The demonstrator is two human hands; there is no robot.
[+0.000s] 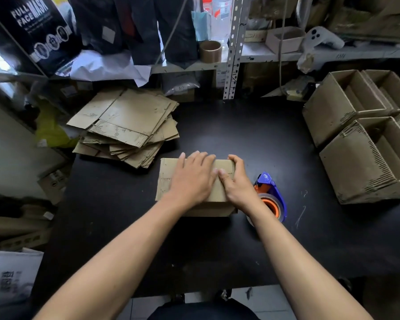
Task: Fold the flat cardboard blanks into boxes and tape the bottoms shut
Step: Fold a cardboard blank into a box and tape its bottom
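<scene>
Left hand [192,179] presses flat on box [169,179]; right hand [234,181] grips its edge. Releasing before taping may let flaps spring open.

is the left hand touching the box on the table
Touching. The head view shows the left hand lying flat, fingers spread, on top of the box, with no gap visible beneath the palm.

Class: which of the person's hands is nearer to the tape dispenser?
Right. The right hand grips the box's right edge, just left of the tape dispenser. The left hand lies flat on the box top, farther left.
</scene>
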